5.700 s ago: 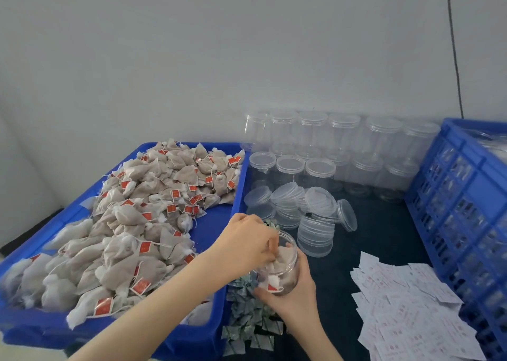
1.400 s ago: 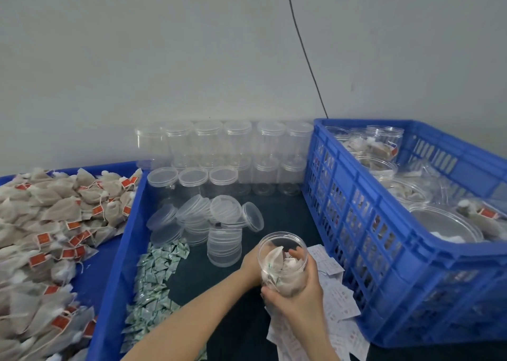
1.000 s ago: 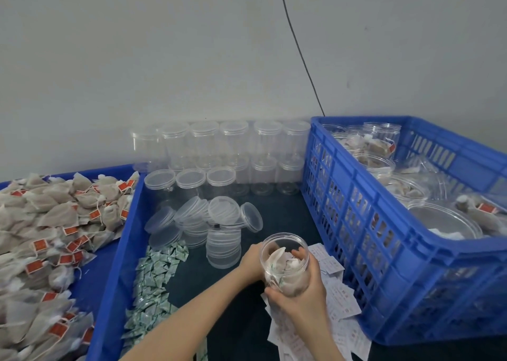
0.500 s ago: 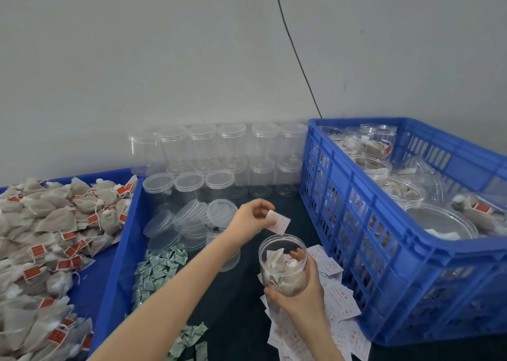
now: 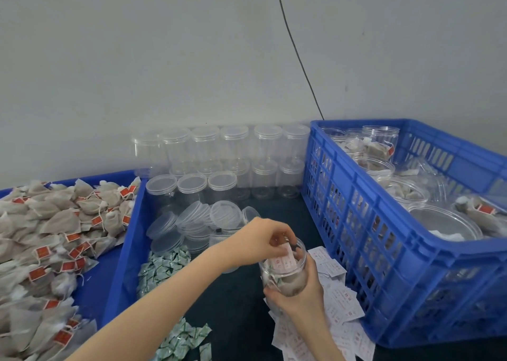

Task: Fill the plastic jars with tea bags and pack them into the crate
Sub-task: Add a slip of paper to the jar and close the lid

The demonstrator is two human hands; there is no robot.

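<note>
bench (image 5: 247,303), dark top. crate (image 5: 389,240), blue, right side, holding filled jars. tray (image 5: 120,251), blue, left side, heaped with tea bags (image 5: 52,231). empty jars (image 5: 219,152), clear, lidded, stacked in rows at the far wall. loose lids (image 5: 197,220), piled mid-bench. paper slips (image 5: 340,303), scattered near the crate. jar (image 5: 285,270), open, part-filled with tea bags, upright, near centre. right hand (image 5: 299,294) clamped around the jar. left hand (image 5: 260,237) over its mouth, pinching a slip (image 5: 285,259) into it.
</note>
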